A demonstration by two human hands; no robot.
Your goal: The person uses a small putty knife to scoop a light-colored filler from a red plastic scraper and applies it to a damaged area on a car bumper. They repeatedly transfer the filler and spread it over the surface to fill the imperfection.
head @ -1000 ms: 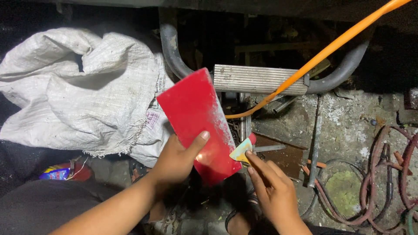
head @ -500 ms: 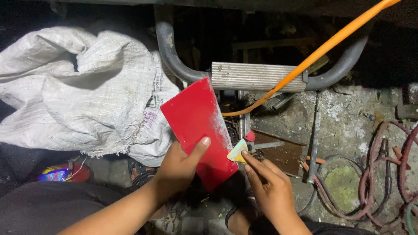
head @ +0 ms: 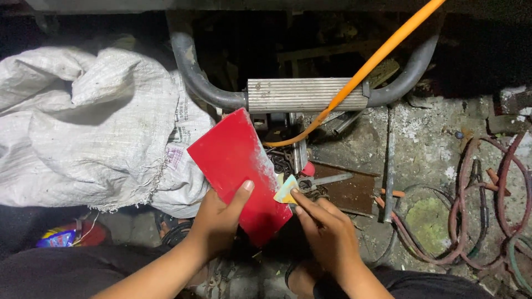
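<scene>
- Left hand (head: 219,224) fingers clamp the red panel (head: 241,166), centre frame.
- Right hand (head: 327,232) fingers pinch a small pale scrap (head: 285,190) touching the panel's 3 o'clock edge.
- Stained concrete floor (head: 426,144); white woven sack (head: 88,127) at 9 o'clock, hoses (head: 493,194) at 3 o'clock.

A rough, stained concrete floor (head: 426,138) fills the right side, patched with a greenish blotch (head: 432,221); coiled reddish hoses (head: 499,210) lie on it near the right edge; a large white woven sack (head: 83,122) slumps on the left; a grey bent metal tube (head: 191,72) carries a ribbed metal step (head: 305,94) at the top centre, crossed by an orange hose (head: 382,52); behind it the space is dark; a rusty flat plate (head: 349,191) rests on the floor; light falls from above.
</scene>
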